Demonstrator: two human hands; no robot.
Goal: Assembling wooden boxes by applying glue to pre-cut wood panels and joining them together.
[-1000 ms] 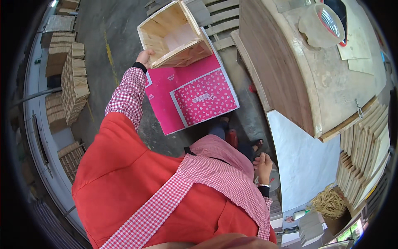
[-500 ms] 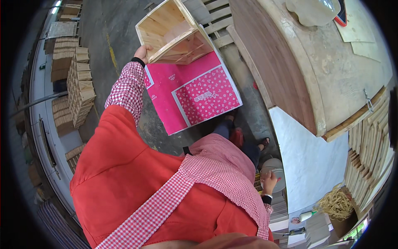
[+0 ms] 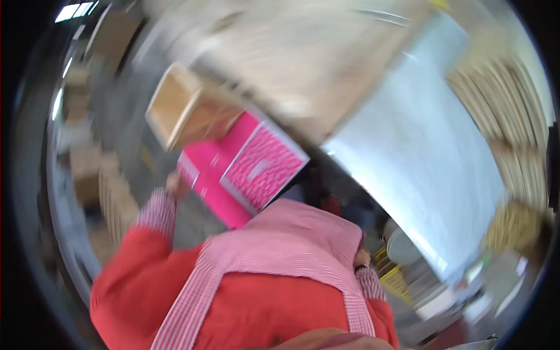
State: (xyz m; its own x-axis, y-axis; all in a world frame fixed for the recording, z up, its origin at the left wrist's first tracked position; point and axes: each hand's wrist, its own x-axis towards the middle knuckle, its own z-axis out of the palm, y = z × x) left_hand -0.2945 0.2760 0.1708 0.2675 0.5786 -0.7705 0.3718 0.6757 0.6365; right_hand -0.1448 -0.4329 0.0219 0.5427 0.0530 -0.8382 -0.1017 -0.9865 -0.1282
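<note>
A light wooden box (image 3: 195,114) with an open top stands tilted in view on the far end of a pink patterned carton (image 3: 265,157). My left hand (image 3: 176,184) is beside the carton's left edge, apart from the wooden box; motion smears its fingers. Low at my right side, my right hand (image 3: 361,257) rests close to the pink checked apron (image 3: 286,245). Its fingers are partly hidden and blurred, so whether it holds anything does not show.
A pale-covered table (image 3: 420,146) fills the right, with a blurred wooden surface (image 3: 291,64) beyond it. Stacked wooden slats (image 3: 496,116) and a yellowish fibre bundle (image 3: 513,227) lie far right. Stacked wooden pieces (image 3: 111,192) stand left. A round grey lid (image 3: 401,245) is near my right hand.
My left hand has let go of the wooden box and drawn back toward me. The box stays on the carton. My view has swung right, blurring the scene.
</note>
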